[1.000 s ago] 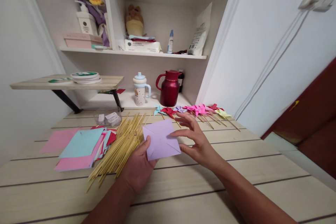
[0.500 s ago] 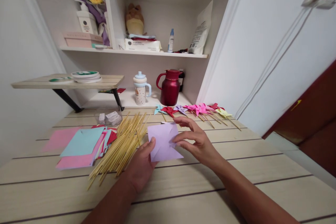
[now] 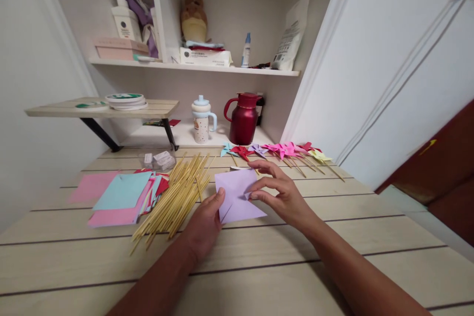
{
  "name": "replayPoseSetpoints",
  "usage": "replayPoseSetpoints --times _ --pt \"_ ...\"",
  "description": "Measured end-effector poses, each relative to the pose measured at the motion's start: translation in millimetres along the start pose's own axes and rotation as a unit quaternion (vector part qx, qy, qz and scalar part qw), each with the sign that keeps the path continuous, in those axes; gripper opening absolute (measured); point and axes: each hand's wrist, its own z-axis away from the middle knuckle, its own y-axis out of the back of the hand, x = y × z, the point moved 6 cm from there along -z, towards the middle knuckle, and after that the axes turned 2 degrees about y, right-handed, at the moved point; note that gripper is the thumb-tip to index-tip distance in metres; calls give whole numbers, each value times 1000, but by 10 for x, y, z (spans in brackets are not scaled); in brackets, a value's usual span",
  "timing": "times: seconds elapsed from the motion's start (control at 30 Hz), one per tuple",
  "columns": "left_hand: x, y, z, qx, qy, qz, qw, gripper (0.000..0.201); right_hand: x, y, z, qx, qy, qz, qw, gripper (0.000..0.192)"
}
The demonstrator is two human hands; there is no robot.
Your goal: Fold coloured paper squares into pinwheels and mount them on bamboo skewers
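Note:
A square sheet of purple paper (image 3: 233, 192) with slits cut in from its corners is held above the table. My left hand (image 3: 205, 219) grips its lower left edge, thumb on top and the other fingers hidden underneath. At the right side, my right hand (image 3: 279, 195) pinches a corner flap between thumb and fingertips, and the flap bends up a little. Left of my hands lies a loose heap of thin wooden sticks (image 3: 174, 197). Finished paper pinwheels (image 3: 283, 150) on sticks lie in a row at the table's back edge.
Stacked coloured paper sheets (image 3: 122, 191) lie at the left, near a clear box with small white packs (image 3: 163, 159). A small raised shelf (image 3: 159, 106) holds rolls of tape (image 3: 126, 101). Behind stand a cup (image 3: 202, 126) and a red jug (image 3: 243, 121).
The view has shifted slightly, so things sit a little higher and further right. My right fingers now bend the purple paper's flap up more visibly. My left hand keeps its hold.

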Motion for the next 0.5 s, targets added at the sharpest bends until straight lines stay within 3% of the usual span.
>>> replayPoseSetpoints --times 0.2,0.4,0.5 --pt "-9 -20 7 -6 -6 -2 1000 32 4 4 -2 11 7 14 1000 8" --pt "85 -10 8 44 -68 54 995 42 8 149 20 145 5 70 987 23" --pt "156 22 3 53 -95 93 990 48 -14 184 38 169 15 78 982 21"
